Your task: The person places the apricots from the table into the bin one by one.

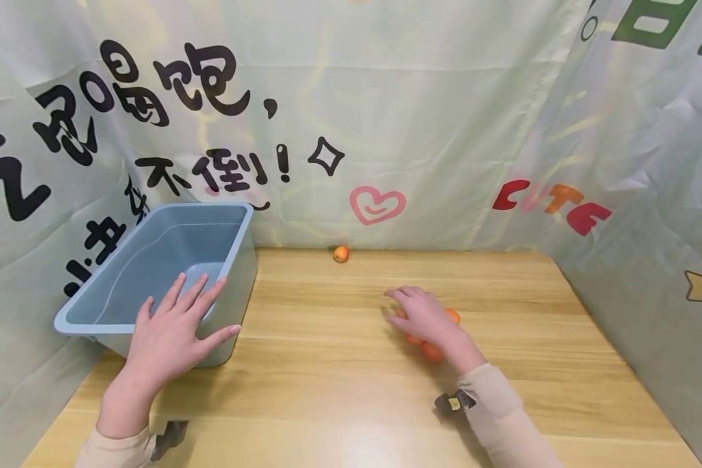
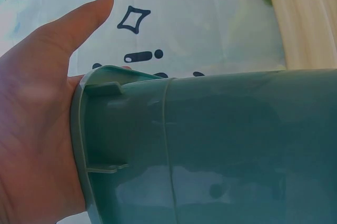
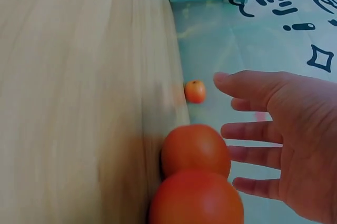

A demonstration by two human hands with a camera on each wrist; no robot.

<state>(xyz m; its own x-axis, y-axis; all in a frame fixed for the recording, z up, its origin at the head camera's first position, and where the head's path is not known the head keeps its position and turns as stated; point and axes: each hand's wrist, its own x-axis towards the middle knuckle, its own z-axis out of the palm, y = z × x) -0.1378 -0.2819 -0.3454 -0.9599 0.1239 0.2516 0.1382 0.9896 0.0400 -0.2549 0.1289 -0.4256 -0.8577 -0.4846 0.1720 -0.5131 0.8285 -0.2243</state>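
A blue plastic bin [image 1: 243, 286] stands at the left of the table. My left hand [image 1: 166, 341] is at its near rim, fingers spread and thumb out to the right; in the left wrist view the palm lies along the edge of the bin [image 2: 237, 145]. On the right, my right hand [image 1: 424, 315] hovers over a cluster of round orange-red fruits [image 1: 433, 352] that look like tomatoes, partly hidden beneath it. The right wrist view shows its fingers loosely extended beside two of these fruits [image 3: 196, 150], with nothing gripped.
One smaller yellow-orange fruit [image 1: 341, 254] lies alone at the table's back edge. The wooden table [image 1: 316, 390] meets a printed cloth [image 1: 444, 130] that hangs behind it and along both sides. A dark wrist strap [image 1: 455, 403] shows at the right sleeve.
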